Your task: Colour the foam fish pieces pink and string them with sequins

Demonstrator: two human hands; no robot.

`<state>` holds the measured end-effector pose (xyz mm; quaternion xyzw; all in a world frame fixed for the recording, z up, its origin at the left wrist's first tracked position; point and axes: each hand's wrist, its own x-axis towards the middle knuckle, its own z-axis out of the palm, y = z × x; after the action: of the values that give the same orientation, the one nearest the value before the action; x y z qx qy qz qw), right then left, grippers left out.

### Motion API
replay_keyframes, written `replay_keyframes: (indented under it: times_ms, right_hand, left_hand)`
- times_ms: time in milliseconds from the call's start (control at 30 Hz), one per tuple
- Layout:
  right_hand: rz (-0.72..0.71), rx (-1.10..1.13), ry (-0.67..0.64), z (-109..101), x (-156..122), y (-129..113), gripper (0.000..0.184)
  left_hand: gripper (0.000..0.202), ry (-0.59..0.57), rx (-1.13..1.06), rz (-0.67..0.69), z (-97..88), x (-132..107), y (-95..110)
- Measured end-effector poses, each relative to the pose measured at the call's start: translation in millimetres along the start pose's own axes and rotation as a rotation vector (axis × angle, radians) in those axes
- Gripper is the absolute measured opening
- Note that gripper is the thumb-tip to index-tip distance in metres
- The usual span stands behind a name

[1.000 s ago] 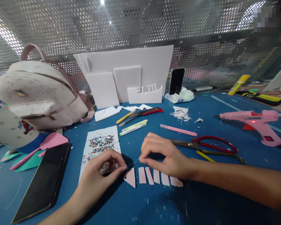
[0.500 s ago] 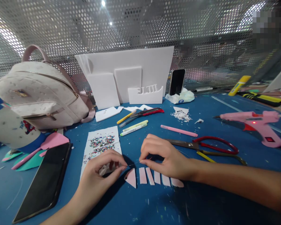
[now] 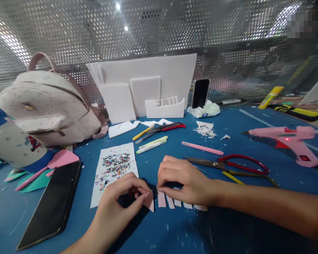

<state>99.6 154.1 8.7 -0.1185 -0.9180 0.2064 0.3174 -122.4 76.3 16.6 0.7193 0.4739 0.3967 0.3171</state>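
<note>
My left hand [image 3: 124,197] is closed in a pinch, its fingertips over the leftmost pink foam piece [image 3: 149,203]. My right hand [image 3: 184,178] is also closed in a pinch, just above the pink foam strips [image 3: 162,200], partly covering the tops of several of them. A thin strand, hard to see now, runs between the two pinches. Another fine line [image 3: 205,171] shows behind my right hand, beside the red-handled scissors [image 3: 243,164]. Left of my left hand lies a white paper [image 3: 96,197] with glittery confetti bits [image 3: 116,160] on it.
A black phone [image 3: 51,204] lies at left, near a pale backpack [image 3: 50,109]. Pens [image 3: 152,143], a pink pen [image 3: 202,148], a cutter [image 3: 161,130] and white foam boards [image 3: 119,102] lie or stand beyond. A pink glue gun [image 3: 288,139] with its red light lit is at right.
My left hand has moved right and slightly down, onto the leftmost pink piece. My right hand has shifted slightly down and covers more of the strips. The gap between my fingertips has narrowed.
</note>
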Motion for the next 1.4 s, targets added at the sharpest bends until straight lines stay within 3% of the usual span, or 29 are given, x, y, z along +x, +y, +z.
replay_keyframes:
  times_ms: [233,633,767,967,1100,1233,1400]
  right_hand:
    - [-0.033,0.055,-0.064,-0.9,1.6,-2.0,0.011]
    - [-0.066,0.089,-0.047,-1.0,1.3,-2.8,0.007]
    - [-0.010,0.096,-0.026,-0.8,0.7,-3.3,0.004]
    - [0.195,0.158,0.098,-3.6,0.3,-4.0,0.005]
    - [0.346,0.231,0.135,-5.7,1.8,-3.4,0.004]
    - [0.423,0.268,0.158,-7.1,3.8,-3.4,0.007]
    - [0.437,0.216,0.159,-6.1,4.7,-3.3,0.010]
  left_hand:
    - [0.006,-0.007,-0.095,-0.097,13.6,-1.4,3.1]
    - [0.009,-0.062,-0.092,-0.070,15.3,-1.1,2.6]
    - [0.011,-0.060,-0.071,0.002,13.8,-3.8,1.9]
    - [0.022,-0.099,0.072,0.320,12.8,-9.7,6.3]
    - [0.021,-0.154,0.134,0.455,12.6,-11.9,3.8]
    - [0.018,-0.136,0.120,0.531,11.2,-12.3,1.2]
    - [0.022,-0.134,0.170,0.445,8.9,-14.3,3.8]
